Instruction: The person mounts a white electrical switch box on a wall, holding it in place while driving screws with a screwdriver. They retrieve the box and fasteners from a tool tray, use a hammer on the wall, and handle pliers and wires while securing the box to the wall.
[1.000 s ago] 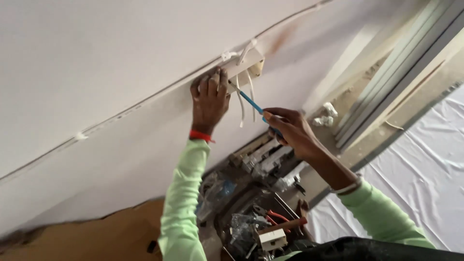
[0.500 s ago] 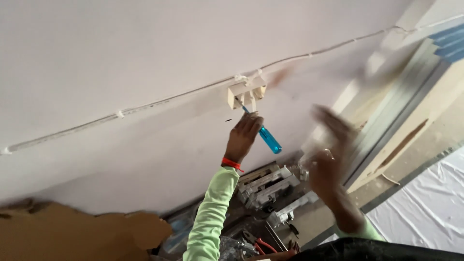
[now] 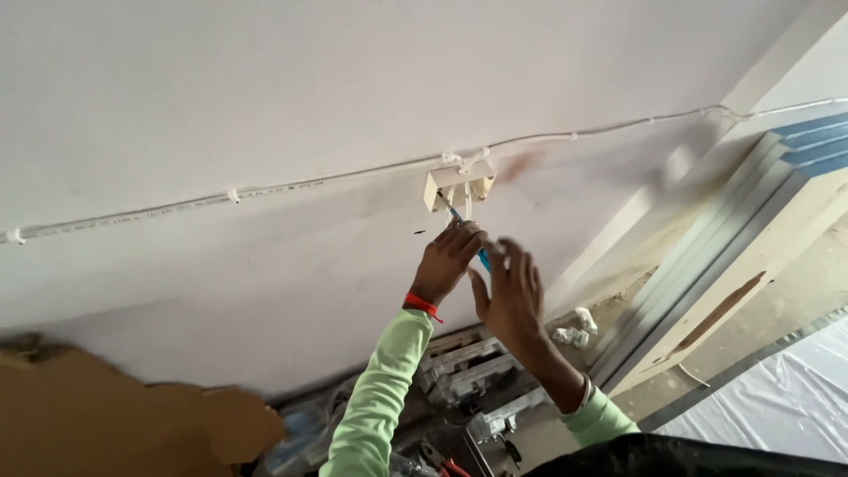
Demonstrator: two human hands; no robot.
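Note:
A small cream junction box (image 3: pixel 458 188) is fixed on the white wall, with a thin white cable (image 3: pixel 265 189) clipped along the wall into it. My left hand (image 3: pixel 449 261) is raised just below the box and grips a blue-handled screwdriver (image 3: pixel 482 258) whose tip points up into the box. My right hand (image 3: pixel 510 293) hovers beside the left one, fingers spread, holding nothing. Both arms wear light green sleeves, and a red band circles my left wrist.
A brown cardboard sheet (image 3: pixel 106 415) lies at the lower left. Tools and metal parts (image 3: pixel 459 389) are piled on the floor below my arms. A stepped door frame (image 3: pixel 751 238) runs at the right, with white sheeting (image 3: pixel 786 406) on the floor.
The screwdriver passed from my right hand to my left hand. My right hand let go, swung out and came back open beside the left. The view shifted so the box sits higher.

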